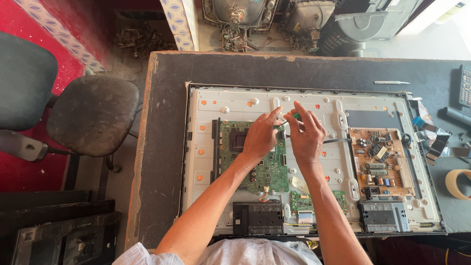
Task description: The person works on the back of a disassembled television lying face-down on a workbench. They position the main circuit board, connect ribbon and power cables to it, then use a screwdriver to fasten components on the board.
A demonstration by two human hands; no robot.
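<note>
**Boards still in, hands at main board's top right corner**

Screwdriver, green handle, is pinched in right hand fingertips, pointing down at the panel just above the main board corner. Left hand lies on that green board, fingers curled, index and thumb pressed toward the same spot beside the tool; can't tell if it holds a screw.

Done, judging by layout: back cover is off, panel lies face down on the worktop, metal chassis fully exposed.

Left: main board sits in place, cables at its lower edge look plugged. Brown power board on the right is mounted too. Small green board near the bottom centre and both black speaker boxes remain seated. So early stage, I'd say.

Around: tape roll at the right edge, remote top right, chair to the left.
</note>
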